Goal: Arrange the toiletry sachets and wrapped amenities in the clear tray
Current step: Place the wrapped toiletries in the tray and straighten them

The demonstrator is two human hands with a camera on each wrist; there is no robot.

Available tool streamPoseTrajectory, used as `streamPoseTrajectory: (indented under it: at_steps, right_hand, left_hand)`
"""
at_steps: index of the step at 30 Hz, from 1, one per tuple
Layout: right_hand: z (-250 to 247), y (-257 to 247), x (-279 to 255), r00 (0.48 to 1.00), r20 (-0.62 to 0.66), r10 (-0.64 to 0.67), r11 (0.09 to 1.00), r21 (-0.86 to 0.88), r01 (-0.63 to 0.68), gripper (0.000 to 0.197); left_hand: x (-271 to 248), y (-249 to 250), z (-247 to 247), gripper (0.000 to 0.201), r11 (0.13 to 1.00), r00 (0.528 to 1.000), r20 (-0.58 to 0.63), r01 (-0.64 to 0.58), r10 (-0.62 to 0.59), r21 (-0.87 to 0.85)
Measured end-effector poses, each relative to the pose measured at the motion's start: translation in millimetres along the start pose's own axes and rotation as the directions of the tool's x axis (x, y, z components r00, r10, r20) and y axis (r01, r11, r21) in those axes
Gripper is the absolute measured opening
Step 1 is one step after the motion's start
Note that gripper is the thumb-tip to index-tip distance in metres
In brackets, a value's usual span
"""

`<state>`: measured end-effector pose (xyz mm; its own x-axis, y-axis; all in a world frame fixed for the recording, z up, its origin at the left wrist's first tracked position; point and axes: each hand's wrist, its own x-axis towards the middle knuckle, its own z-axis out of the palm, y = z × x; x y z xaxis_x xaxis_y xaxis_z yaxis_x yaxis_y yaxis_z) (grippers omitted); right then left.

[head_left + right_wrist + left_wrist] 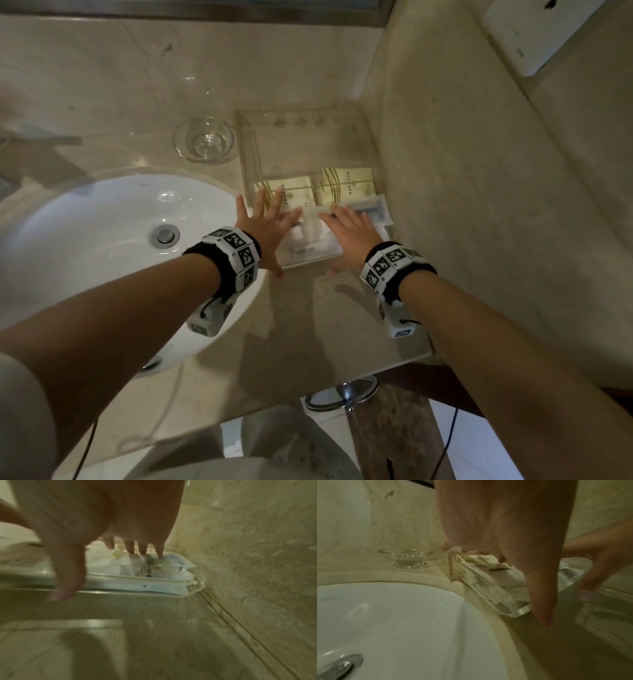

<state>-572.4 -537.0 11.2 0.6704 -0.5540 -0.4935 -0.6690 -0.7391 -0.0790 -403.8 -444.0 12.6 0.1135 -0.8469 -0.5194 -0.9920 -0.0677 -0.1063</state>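
Note:
A clear tray (250, 144) stands on the marble counter against the right wall. Two cream and gold sachets (298, 192) lie side by side in its middle. White wrapped amenities (310, 236) fill its near end. My left hand (265, 222) lies flat with spread fingers over the tray's near left corner, fingertips on a sachet, thumb (542, 609) down in front of the tray's edge. My right hand (347, 231) lies flat on the white wrapped packs (154, 572), fingers (130, 547) straight, thumb in front of the tray. The tray's far half holds nothing.
A small clear glass dish (204, 142) sits left of the tray. The white sink basin (102, 233) with a metal drain (165, 235) lies to the left. The marble wall (445, 171) rises right beside the tray. The counter's front edge (308, 380) is near my body.

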Motion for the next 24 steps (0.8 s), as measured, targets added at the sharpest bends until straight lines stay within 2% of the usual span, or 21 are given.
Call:
streamPoseTrajectory:
  at_steps: [5, 10, 14, 17, 21, 24]
  right_hand:
    - [-3.3, 4.8, 4.1, 0.986, -0.139, 0.089, 0.995, -0.025, -0.093, 0.103]
    - [-9.7, 5.7, 11.0, 0.985, -0.137, 0.102, 0.993, -0.043, -0.109, 0.098]
    - [-20.6, 4.6, 20.2, 0.973, -0.204, 0.111, 0.990, -0.060, -0.126, 0.097]
    - [-30.8, 9.5, 28.7, 0.974, -0.191, 0.120, 0.991, -0.044, -0.130, 0.096]
    - [-33.9, 11.9, 46.4, 0.980, -0.191, 0.060, 0.995, -0.071, -0.075, 0.086]
    - [-30.2, 14.0, 57.1, 0.965, -0.254, 0.061, 0.996, -0.046, -0.075, 0.081]
  left_hand:
    - [-2.7, -5.7, -7.2, 0.118, 0.999, 0.996, -0.086, -0.016, 0.020, 0.044]
    - [-3.6, -17.2, -13.1, 0.106, 0.996, 0.988, -0.156, -0.003, 0.016, 0.086]
    - [3.1, -20.6, -16.6, 0.093, 1.000, 0.981, -0.194, 0.007, -0.008, -0.005]
    - [9.9, -23.9, -17.5, 0.088, 0.998, 0.973, -0.230, 0.025, -0.036, -0.051]
    - [19.8, -28.8, -16.1, 0.083, 0.996, 0.962, -0.271, 0.016, -0.040, -0.089]
    - [23.8, -30.7, -17.1, 0.076, 0.994, 0.954, -0.295, 0.016, -0.046, -0.105]
